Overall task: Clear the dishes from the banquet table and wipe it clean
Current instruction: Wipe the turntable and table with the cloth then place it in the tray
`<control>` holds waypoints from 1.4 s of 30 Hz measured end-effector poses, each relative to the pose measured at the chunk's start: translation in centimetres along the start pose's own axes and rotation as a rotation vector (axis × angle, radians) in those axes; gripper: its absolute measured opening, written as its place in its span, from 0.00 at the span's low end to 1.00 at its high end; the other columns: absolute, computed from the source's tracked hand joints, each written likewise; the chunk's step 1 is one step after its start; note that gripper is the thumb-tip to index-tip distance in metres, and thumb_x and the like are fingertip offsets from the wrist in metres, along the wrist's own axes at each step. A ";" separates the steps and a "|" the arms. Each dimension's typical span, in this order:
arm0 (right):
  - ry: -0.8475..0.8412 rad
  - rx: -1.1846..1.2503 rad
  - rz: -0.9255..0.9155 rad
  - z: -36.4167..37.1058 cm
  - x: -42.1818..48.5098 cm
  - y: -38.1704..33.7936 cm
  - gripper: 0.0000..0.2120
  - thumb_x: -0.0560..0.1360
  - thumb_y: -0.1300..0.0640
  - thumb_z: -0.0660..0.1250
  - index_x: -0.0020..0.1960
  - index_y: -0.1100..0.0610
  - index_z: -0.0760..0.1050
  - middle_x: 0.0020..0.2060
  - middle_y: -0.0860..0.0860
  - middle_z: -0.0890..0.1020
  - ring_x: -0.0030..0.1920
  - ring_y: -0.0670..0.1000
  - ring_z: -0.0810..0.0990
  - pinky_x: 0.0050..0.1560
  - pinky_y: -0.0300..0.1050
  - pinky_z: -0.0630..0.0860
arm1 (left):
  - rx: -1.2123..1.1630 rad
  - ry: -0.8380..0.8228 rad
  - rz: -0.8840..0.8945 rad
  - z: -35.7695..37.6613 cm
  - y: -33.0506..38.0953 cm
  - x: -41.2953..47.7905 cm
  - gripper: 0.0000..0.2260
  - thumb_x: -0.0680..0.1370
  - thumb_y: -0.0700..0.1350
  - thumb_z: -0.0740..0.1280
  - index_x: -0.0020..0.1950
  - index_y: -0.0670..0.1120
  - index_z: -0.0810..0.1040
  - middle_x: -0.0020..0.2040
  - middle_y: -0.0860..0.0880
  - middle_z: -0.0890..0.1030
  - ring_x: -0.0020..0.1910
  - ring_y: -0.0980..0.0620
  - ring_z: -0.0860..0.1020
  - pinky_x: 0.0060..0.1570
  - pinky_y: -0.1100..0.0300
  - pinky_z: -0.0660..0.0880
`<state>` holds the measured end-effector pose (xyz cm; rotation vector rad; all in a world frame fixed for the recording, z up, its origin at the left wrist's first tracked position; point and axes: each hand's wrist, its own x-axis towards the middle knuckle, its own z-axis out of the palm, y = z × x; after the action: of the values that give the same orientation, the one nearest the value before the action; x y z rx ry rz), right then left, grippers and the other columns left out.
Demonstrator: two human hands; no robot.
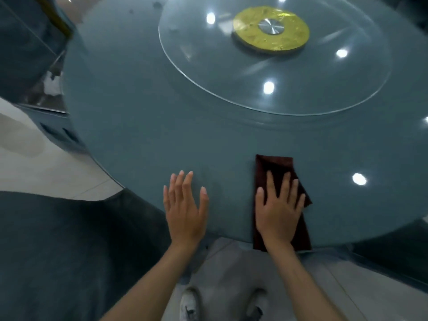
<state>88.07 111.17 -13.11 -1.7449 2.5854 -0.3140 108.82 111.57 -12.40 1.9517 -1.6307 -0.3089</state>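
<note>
Round and grey-blue, the table [143,126] fills the frame, a glass turntable [361,89] at upper right. Lower centre, the right hand [276,210] presses flat, fingers spread, on a dark red cloth [274,164] at the near edge; the left hand [185,207] lies open, holding nothing, beside it.

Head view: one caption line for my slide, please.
Right hand presses dark red cloth on round table; left hand flat beside it.

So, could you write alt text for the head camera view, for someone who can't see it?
A person's right hand presses a dark red cloth on a round grey-blue table, the left hand open beside it. A glass turntable with a gold hub lies beyond.
</note>
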 end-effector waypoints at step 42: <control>-0.081 0.159 -0.632 7.6 16.0 -31.4 0.27 0.82 0.41 0.55 0.79 0.43 0.65 0.81 0.57 0.61 0.81 0.61 0.58 0.79 0.66 0.52 | 0.303 -0.064 0.064 -3.4 -10.6 14.8 0.28 0.84 0.60 0.56 0.80 0.47 0.65 0.82 0.46 0.63 0.83 0.47 0.57 0.81 0.41 0.55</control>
<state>111.65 83.95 -13.61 -2.3977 1.8282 -0.4211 122.71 99.34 -12.85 2.1211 -1.8671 -0.1036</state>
